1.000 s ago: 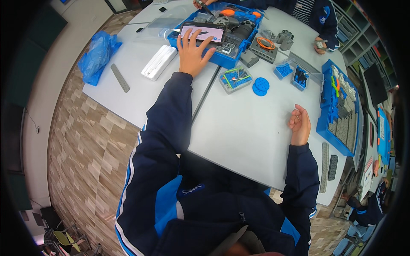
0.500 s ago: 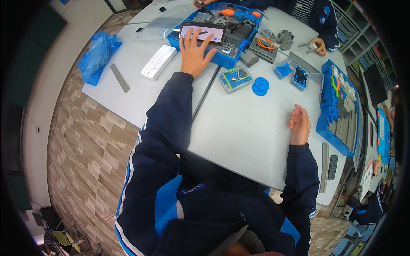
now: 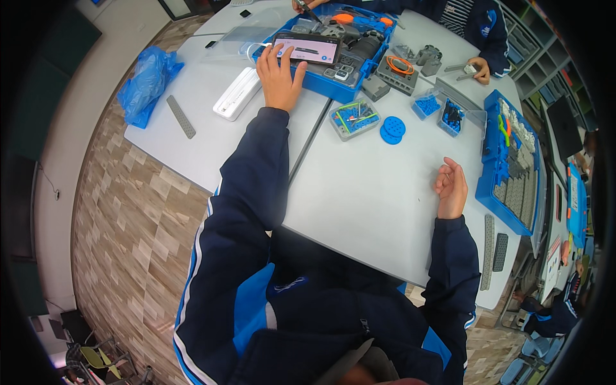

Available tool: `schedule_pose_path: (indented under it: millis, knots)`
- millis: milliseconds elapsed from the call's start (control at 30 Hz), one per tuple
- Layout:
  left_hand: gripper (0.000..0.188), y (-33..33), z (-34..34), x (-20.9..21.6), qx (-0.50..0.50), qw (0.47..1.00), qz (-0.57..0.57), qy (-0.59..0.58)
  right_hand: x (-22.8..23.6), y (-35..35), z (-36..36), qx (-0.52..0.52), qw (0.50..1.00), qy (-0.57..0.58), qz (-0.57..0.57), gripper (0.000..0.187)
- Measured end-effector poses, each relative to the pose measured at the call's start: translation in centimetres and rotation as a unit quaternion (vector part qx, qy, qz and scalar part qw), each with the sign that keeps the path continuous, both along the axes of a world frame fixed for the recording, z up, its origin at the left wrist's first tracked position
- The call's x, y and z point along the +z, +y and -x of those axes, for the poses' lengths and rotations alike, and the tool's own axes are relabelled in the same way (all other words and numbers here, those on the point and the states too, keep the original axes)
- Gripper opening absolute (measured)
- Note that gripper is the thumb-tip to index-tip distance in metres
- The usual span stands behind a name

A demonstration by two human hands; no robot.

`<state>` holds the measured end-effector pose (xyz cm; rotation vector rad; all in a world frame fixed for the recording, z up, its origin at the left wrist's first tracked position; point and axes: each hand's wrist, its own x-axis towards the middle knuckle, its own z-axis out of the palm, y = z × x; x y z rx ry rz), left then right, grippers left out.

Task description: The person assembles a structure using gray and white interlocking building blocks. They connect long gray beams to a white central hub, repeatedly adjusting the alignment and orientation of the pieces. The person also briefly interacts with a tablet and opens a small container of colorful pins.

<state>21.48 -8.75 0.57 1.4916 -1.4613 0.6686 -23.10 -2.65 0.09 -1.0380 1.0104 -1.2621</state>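
My left hand (image 3: 281,78) is over the left part of a phone (image 3: 316,50), its fingers spread across the screen. The phone leans in a blue parts bin (image 3: 338,91) and shows a grey part on a pale background; a white cable (image 3: 251,49) runs to its left end. Inside the bin lie grey motors and orange-topped pieces. My right hand (image 3: 452,188) rests at the right of the white table with its fingers loosely curled and apart, holding nothing. Between the hands lie a clear box of small coloured pieces (image 3: 355,119) and blue discs (image 3: 392,130).
A white power bank (image 3: 237,94), a grey beam (image 3: 181,117) and a blue plastic bag (image 3: 147,85) lie at left. At right stands a blue tray of parts (image 3: 509,163), with grey beams (image 3: 487,251) nearer me. Across the table a co-worker's hand (image 3: 480,70) holds grey pieces.
My left hand has shifted a little left along the phone, uncovering more of the screen's middle. The pictured part on the screen has changed its position. My right hand stays put.
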Motion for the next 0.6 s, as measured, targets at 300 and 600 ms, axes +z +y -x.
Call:
schedule_pose_path:
  millis: [300, 600]
  knots:
    - [0.043, 0.12, 0.25, 0.12, 0.004, 0.999, -0.008, -0.031, 0.03, -0.01, 0.01, 0.002, 1.000, 0.003, -0.001, 0.044]
    - [0.042, 0.08, 0.38, 0.10, -0.001, 1.000, -0.012, -0.022, 0.13, 0.07, -0.03, 0.000, 1.000, 0.003, -0.001, 0.042]
